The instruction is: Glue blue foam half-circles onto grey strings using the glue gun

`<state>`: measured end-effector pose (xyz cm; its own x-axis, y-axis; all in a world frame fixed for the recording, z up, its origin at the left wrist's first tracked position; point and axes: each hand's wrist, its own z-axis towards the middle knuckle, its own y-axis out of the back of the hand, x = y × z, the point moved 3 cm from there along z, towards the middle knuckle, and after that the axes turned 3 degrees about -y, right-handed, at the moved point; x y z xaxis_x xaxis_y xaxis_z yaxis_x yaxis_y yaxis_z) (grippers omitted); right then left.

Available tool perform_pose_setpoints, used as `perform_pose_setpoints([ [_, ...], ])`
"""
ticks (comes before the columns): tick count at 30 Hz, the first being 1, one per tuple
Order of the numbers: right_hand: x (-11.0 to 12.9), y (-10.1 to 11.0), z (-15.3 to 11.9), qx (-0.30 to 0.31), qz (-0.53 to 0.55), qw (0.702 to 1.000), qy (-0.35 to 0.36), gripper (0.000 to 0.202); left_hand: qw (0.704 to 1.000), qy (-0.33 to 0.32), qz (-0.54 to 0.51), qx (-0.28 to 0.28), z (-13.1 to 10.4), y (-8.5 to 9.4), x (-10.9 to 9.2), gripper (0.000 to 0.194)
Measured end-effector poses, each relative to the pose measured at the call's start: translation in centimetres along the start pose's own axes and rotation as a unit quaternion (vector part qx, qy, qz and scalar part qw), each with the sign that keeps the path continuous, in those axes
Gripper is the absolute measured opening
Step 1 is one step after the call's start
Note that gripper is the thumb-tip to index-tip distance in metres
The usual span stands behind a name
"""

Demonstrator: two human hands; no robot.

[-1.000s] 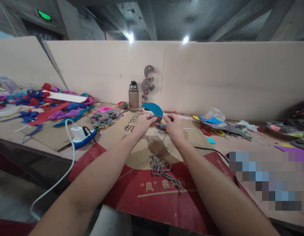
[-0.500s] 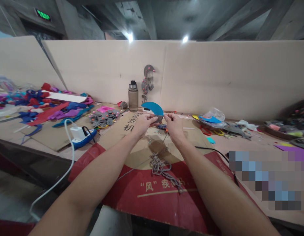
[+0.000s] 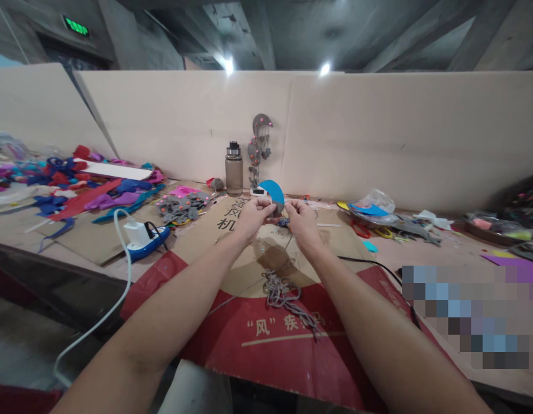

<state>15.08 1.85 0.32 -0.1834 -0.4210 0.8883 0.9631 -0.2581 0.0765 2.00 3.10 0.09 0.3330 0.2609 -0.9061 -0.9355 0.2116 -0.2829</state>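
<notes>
Crescent piece (image 3: pixel 272 191): upright, lower end between left fingers (image 3: pixel 269 212), just beside right fingers (image 3: pixel 288 208)
Left fingers: closed, pinching it
Right fingers: nearly closed; grip unclear
Yarn (image 3: pixel 281 290): below both

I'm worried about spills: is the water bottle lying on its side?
No, the water bottle stands upright in front of the beige partition.

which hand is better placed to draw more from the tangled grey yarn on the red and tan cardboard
Right, it seems: a thin grey strand rises from the tangled yarn towards the right hand. The left hand grips the flat, curved blue and grey piece, so it looks better suited to steadying.
</notes>
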Motion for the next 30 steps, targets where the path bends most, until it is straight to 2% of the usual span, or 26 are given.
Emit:
perform_pose_setpoints([
  [3,0.1,-0.1,-0.3,-0.029,-0.040,0.999,0.010,0.023,0.996,-0.020,0.077,-0.025,-0.2,-0.1,0.4,0.010],
  [7,0.2,-0.2,-0.6,-0.037,-0.084,0.996,0.007,0.021,0.981,-0.057,0.185,0.011,-0.4,-0.7,0.7,0.006],
  [11,0.5,-0.4,-0.9,-0.025,-0.104,0.994,0.021,0.019,0.975,-0.055,0.215,0.012,-0.6,-0.8,0.9,0.011],
  [15,0.6,-0.6,-1.0,-0.001,-0.132,0.990,0.048,0.020,0.986,-0.033,0.165,-0.002,-0.6,-0.5,1.2,0.009],
  [18,0.5,-0.7,-1.1,-0.010,-0.144,0.987,0.068,0.016,0.994,-0.017,0.110,-0.010,-0.6,-0.5,1.2,0.010],
  [24,0.3,-0.5,-1.2,-0.023,-0.126,0.990,0.055,0.009,0.999,0.002,-0.018,-0.046,-0.4,-0.6,0.8,0.007],
  [30,0.5,-0.2,-1.2,-0.027,-0.136,0.989,0.058,0.011,0.997,-0.007,-0.068,-0.037,-0.5,-0.7,0.6,0.005],
])
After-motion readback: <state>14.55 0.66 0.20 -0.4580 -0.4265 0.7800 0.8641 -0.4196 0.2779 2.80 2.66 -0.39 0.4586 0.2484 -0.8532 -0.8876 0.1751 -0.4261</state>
